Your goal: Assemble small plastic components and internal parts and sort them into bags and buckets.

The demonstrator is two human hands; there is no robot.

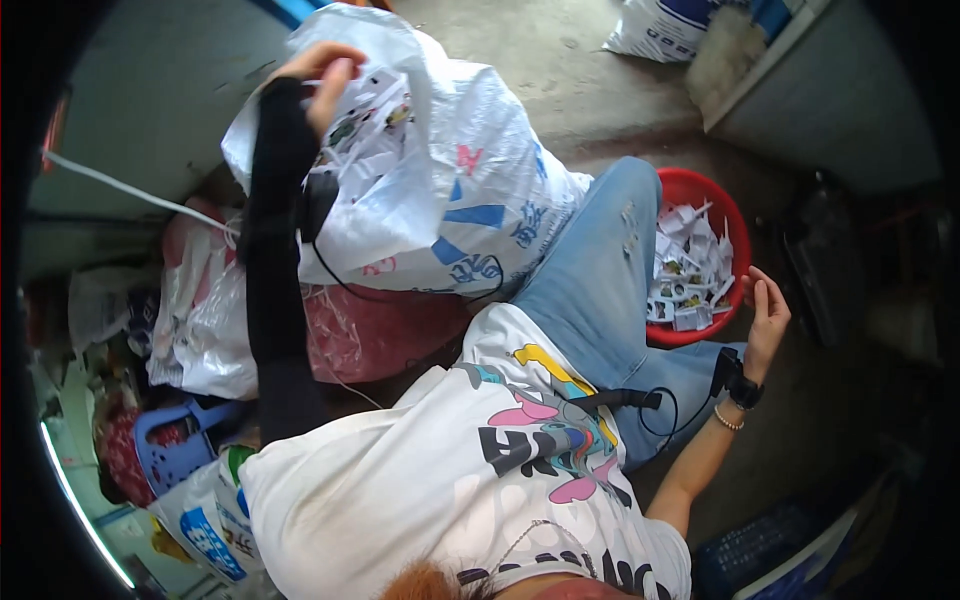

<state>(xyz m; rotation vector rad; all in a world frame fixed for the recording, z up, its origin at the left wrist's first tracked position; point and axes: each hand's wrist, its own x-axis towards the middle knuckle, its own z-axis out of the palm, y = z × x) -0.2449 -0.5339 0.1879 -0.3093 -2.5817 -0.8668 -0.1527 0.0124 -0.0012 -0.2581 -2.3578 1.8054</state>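
Note:
A big white woven sack point(480, 130) with blue and red print stands at the upper left, its mouth folded back. Inside it lies a heap of small white plastic parts point(375, 125), some with metal bits. My left hand point(322, 80), below a black sleeve, is over the sack's mouth with thumb and fingers apart; nothing shows in it. Past my right knee sits a red basin point(742, 235) holding similar white plastic parts point(690, 265). Beside the basin's right rim is my right hand point(768, 315), fingers loosely bent and apart, no object visible in it.
A dark strap and cable point(640, 400) run from my right wrist across my lap. Left of me are plastic bags point(205, 320), a pink bag point(380, 335) and a blue plastic basket point(175, 450). Another white sack point(655, 30) stands at the far right by a panel point(770, 70).

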